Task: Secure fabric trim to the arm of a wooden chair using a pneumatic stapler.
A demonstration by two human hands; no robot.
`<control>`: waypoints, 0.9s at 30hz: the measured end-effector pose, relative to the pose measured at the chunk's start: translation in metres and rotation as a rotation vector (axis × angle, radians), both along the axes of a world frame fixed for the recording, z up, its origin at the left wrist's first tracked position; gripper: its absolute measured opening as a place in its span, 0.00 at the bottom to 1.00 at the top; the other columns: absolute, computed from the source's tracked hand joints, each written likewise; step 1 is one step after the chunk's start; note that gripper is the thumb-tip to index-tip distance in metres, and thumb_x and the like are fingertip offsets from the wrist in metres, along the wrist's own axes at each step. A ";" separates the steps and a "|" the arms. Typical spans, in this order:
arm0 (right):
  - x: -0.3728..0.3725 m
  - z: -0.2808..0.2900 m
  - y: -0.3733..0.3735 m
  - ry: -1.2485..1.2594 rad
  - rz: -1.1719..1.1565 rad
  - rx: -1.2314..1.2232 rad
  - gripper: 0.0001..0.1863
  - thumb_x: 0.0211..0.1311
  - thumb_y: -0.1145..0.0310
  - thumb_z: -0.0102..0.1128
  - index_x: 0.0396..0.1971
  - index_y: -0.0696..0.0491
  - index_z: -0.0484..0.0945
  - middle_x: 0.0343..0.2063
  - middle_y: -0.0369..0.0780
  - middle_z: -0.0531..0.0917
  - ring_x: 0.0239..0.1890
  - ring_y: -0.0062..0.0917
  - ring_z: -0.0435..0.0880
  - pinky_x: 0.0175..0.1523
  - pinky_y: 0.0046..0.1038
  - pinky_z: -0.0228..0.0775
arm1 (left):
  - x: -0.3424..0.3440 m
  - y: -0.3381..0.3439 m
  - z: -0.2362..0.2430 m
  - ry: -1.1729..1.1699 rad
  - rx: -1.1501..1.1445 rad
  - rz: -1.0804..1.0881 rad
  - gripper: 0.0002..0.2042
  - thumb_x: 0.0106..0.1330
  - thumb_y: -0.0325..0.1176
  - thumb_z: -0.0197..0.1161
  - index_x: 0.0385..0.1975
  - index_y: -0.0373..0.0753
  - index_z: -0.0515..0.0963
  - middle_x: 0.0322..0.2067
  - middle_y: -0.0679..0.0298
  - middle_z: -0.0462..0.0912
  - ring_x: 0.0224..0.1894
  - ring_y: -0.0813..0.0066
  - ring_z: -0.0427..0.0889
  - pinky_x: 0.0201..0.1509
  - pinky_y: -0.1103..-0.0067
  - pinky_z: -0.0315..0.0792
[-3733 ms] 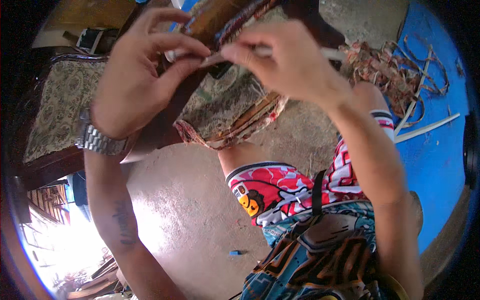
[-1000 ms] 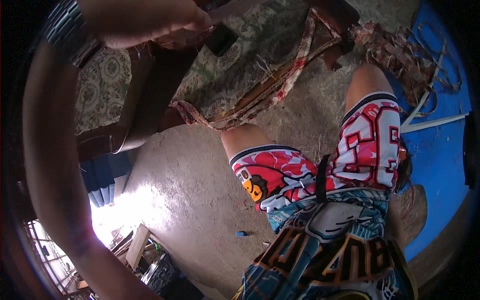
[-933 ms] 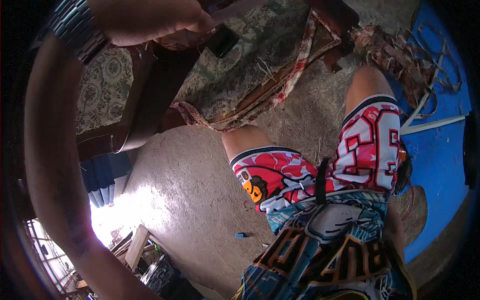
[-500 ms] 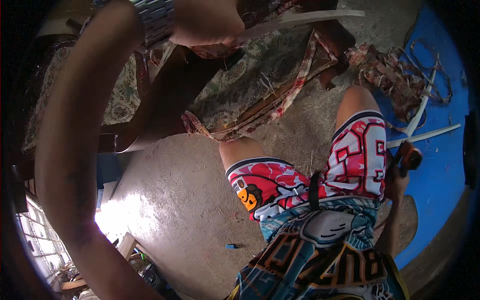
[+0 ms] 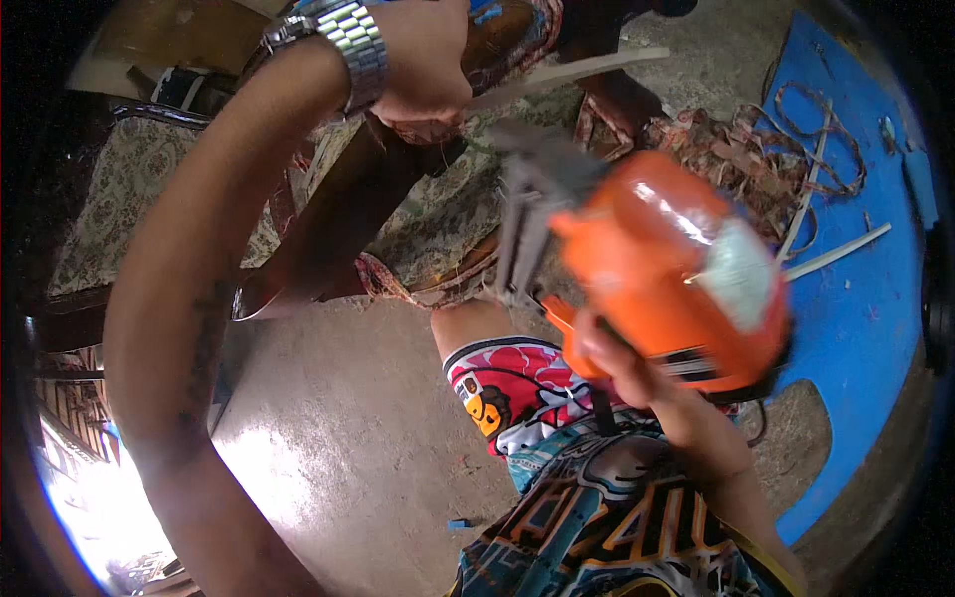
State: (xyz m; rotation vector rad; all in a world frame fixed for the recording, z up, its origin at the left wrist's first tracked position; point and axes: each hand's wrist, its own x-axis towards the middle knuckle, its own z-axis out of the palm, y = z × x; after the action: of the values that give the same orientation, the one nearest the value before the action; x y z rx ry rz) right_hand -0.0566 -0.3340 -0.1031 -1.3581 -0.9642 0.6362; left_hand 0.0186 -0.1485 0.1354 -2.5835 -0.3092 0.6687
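Near the top, my left hand (image 5: 423, 70), with a metal-banded watch (image 5: 353, 50) on its wrist, is closed round a pale thin strip (image 5: 597, 70) against a dark wooden furniture frame (image 5: 343, 204). Its fingertips are partly hidden. An orange nail gun (image 5: 671, 259) is gripped by my right hand (image 5: 632, 368). The gun is raised above my lap, close to the camera and smeared by motion. Its grey nose and magazine point up and left, apart from the strip. Floral fabric (image 5: 129, 194) covers panels of the furniture.
Frayed red-and-white cloth trim (image 5: 383, 279) hangs off the furniture's edge. On the right, a heap of torn brown fabric (image 5: 731, 159) and another pale strip (image 5: 841, 251) lie on a blue sheet (image 5: 865, 318). A small blue piece (image 5: 459, 523) rests on the concrete floor (image 5: 338, 398).
My right hand has lifted the nail gun from beside my right thigh up and left toward the furniture. My left hand keeps its hold on the strip, while the whole view has shifted slightly.
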 end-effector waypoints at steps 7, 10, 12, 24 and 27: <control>-0.009 -0.018 0.042 0.018 -0.121 0.190 0.06 0.60 0.65 0.54 0.31 0.52 0.72 0.24 0.34 0.74 0.25 0.16 0.73 0.31 0.20 0.65 | 0.001 -0.015 0.001 -0.031 0.046 -0.046 0.37 0.47 0.43 0.66 0.50 0.22 0.57 0.34 0.41 0.77 0.39 0.54 0.79 0.39 0.71 0.74; -0.006 -0.021 0.055 0.058 -0.219 0.266 0.10 0.63 0.62 0.52 0.28 0.52 0.68 0.20 0.31 0.69 0.21 0.12 0.66 0.26 0.17 0.59 | 0.005 -0.016 0.012 0.101 -0.096 0.083 0.38 0.49 0.42 0.65 0.52 0.22 0.55 0.36 0.40 0.76 0.40 0.54 0.78 0.40 0.71 0.73; -0.003 -0.023 0.054 0.041 -0.189 0.166 0.09 0.58 0.63 0.54 0.35 0.50 0.72 0.30 0.35 0.74 0.32 0.23 0.71 0.38 0.27 0.61 | 0.005 -0.019 0.016 0.113 -0.110 0.135 0.39 0.49 0.41 0.65 0.53 0.21 0.54 0.37 0.40 0.76 0.41 0.55 0.78 0.41 0.71 0.73; -0.006 -0.034 0.069 0.289 -0.145 0.155 0.16 0.53 0.61 0.57 0.42 0.49 0.75 0.40 0.40 0.78 0.46 0.36 0.75 0.51 0.37 0.63 | 0.004 -0.023 0.006 -0.006 -0.056 0.083 0.39 0.51 0.41 0.65 0.55 0.24 0.51 0.37 0.42 0.77 0.40 0.57 0.79 0.43 0.72 0.72; 0.000 -0.028 0.072 -0.199 -0.393 0.298 0.09 0.63 0.62 0.49 0.32 0.52 0.70 0.20 0.31 0.71 0.25 0.17 0.71 0.32 0.24 0.65 | -0.004 -0.027 0.008 0.013 -0.053 0.047 0.36 0.52 0.40 0.64 0.54 0.25 0.53 0.35 0.44 0.78 0.37 0.59 0.80 0.40 0.73 0.73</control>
State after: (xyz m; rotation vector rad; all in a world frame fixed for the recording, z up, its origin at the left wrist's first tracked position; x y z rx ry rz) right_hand -0.0569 -0.2624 -0.1312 -1.3078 -0.8750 0.0574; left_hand 0.0145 -0.1753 0.1434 -2.6281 -0.3534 0.7185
